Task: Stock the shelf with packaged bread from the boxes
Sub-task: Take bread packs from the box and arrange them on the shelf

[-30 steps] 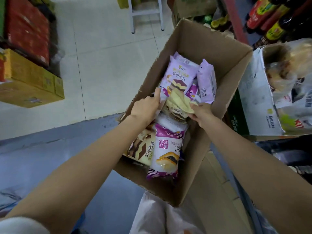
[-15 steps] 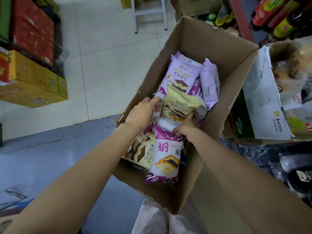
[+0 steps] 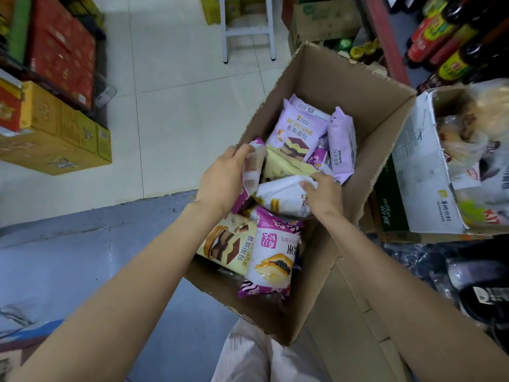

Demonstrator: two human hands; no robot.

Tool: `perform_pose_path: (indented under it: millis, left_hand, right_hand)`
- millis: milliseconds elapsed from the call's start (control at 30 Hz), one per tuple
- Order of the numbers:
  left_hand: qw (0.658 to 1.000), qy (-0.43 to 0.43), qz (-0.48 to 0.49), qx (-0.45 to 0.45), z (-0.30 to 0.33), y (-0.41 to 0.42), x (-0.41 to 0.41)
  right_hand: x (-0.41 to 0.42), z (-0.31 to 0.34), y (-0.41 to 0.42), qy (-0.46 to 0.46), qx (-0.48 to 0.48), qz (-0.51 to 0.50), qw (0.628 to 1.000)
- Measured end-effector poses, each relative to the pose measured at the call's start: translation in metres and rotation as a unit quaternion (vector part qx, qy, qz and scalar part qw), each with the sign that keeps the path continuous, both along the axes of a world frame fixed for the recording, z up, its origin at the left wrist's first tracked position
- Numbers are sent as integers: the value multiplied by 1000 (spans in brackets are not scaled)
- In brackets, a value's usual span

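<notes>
An open cardboard box point(image 3: 355, 86) holds several packs of bread. My left hand point(image 3: 223, 180) grips a purple-and-white pack point(image 3: 253, 168) at the box's left wall. My right hand point(image 3: 322, 195) is closed on a white pack point(image 3: 281, 195) lying in the middle. Beneath them lie a yellow mousse pack point(image 3: 228, 246) and a purple-and-white pack with a sandwich picture point(image 3: 272, 255). At the far end sit a lilac mousse pack point(image 3: 293, 133) and another lilac pack on its edge point(image 3: 341, 150). A pale yellow pack point(image 3: 286, 168) shows between them.
A white carton point(image 3: 424, 172) with bagged bread stands right of the box, with sauce bottles point(image 3: 446, 48) on a shelf behind. Yellow and red cartons point(image 3: 55, 128) are stacked at the left. A white step stool point(image 3: 248, 28) stands on the tiled floor beyond.
My right hand has shifted from the pale yellow pack onto a white pack and closed on it. My left hand has lifted the purple-and-white pack a little at the left wall.
</notes>
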State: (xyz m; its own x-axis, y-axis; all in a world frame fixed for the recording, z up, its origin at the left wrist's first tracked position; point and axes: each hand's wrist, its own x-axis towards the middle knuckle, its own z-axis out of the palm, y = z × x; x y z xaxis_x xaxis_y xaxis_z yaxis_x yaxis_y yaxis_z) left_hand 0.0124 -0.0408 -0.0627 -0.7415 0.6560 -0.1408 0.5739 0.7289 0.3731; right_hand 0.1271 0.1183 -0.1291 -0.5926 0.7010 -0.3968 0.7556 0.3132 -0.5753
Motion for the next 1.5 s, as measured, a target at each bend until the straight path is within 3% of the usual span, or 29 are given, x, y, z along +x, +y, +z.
perform_pose_path:
  millis: [100, 167, 200, 300, 367, 433, 667, 867, 967, 1100, 1200, 1333, 1400, 1500]
  left_hand:
    - [999, 44, 9, 2, 22, 5, -1]
    - [999, 50, 11, 4, 40, 9, -3]
    - [999, 48, 11, -2, 48, 11, -3]
    - [1000, -4, 18, 15, 70, 19, -2]
    - [994, -64, 44, 73, 85, 25, 1]
    - [984, -107, 59, 132, 105, 33, 3]
    - [940, -261, 34, 217, 195, 83, 27]
    - [933, -243, -52, 259, 266, 137, 74]
    - [899, -276, -114, 321, 299, 165, 113]
    - [859, -298, -150, 389, 347, 214, 197]
    - [842, -313, -185, 399, 374, 256, 278]
    - [852, -313, -260, 330, 404, 303, 404]
    - [839, -336, -288, 316, 417, 325, 467]
    - [774, -458, -288, 328, 433, 358, 555]
  right_hand:
    - [7, 32, 1, 79, 15, -96, 992]
    - [9, 49, 7, 155, -56, -206, 965]
    - [11, 60, 10, 203, -127, -276, 931]
    - [20, 105, 20, 312, -354, -415, 778]
    - [23, 136, 22, 351, -453, -422, 702]
    - [26, 162, 23, 388, -519, -380, 660]
    - [56, 262, 40, 460, -509, -317, 656]
    - [127, 331, 70, 476, -409, -288, 723]
    - [171, 359, 84, 531, -383, -302, 693]
    - [257, 394, 108, 658, -321, -228, 642]
    - [327, 418, 118, 684, -262, -172, 659]
    - [442, 442, 150, 718, -192, -275, 610]
    - [509, 451, 168, 718, -161, -330, 591]
    - [608, 464, 189, 702, -101, -380, 595]
